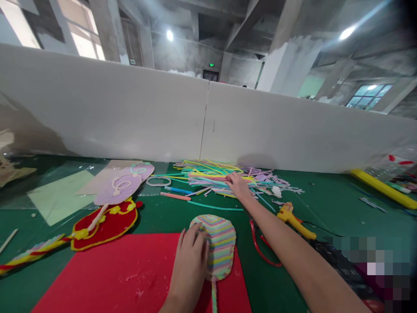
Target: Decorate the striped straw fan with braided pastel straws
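Observation:
A rounded fan of pastel-striped pipe cleaners (222, 248) with a twisted stem lies on the right part of a red sheet (130, 269). My left hand (190, 256) is curled over the fan's left edge, its thumb hidden. Farther off, my right hand (240, 186) reaches into a loose heap of coloured pipe cleaners (208, 177). Its thumb and fingertips come together at a pink-orange strand in the heap; how many strands are between them I cannot tell.
To the left lie a red fan with yellow edging (107, 226) and a lilac cut-out (120, 184). A yellow glue gun (295, 222) and red-handled scissors (260, 248) lie beside my right forearm. A white partition (146, 117) stands behind the green table.

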A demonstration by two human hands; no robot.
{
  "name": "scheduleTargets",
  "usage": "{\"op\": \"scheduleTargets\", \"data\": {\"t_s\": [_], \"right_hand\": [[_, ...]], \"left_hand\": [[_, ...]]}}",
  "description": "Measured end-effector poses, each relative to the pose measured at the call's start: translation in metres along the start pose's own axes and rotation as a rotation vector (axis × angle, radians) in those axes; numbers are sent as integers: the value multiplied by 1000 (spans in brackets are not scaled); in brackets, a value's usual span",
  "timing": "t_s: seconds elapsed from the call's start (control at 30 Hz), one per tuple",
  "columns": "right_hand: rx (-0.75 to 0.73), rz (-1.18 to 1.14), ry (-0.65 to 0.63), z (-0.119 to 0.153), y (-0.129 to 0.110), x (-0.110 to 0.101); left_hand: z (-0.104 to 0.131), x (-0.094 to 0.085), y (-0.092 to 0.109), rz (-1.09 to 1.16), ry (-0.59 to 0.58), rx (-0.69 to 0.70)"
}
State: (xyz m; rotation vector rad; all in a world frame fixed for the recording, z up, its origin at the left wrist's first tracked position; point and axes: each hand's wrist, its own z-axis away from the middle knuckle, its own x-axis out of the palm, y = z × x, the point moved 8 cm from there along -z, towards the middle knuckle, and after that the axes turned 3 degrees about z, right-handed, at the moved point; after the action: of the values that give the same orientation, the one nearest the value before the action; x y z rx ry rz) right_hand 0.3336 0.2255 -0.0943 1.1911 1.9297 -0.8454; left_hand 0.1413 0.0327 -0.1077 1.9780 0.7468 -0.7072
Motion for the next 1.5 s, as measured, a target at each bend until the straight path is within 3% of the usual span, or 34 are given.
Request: {"op": "scheduleTargets", "data": {"t_s": [0.27, 0.37, 0.47, 0.53, 0.67, 0.9, 1.2, 1.5], "right_hand": [[-75, 34, 64, -2, -5, -6], [-60, 24, 45, 0, -4, -3], [-30, -29, 29, 3, -1, -1], [-52, -78, 5, 5, -2, 0], [-77, -151, -48, 8, 2, 1], [-7, -155, -23, 2, 16, -4], [-102, -64, -15, 7, 11, -13], [-65, -96, -34, 3, 13, -9]], "left_hand": [[0, 2, -5, 136, -20, -66], [0, -1, -20, 331, 11, -229], [3, -9, -45, 481, 121, -490], [4, -16, -54, 503, 188, -571], [3, -25, -59, 526, 246, -593], [4, -21, -60, 552, 228, -611], [3, -20, -61, 555, 240, -608], [4, -18, -65, 594, 260, -621]]}}
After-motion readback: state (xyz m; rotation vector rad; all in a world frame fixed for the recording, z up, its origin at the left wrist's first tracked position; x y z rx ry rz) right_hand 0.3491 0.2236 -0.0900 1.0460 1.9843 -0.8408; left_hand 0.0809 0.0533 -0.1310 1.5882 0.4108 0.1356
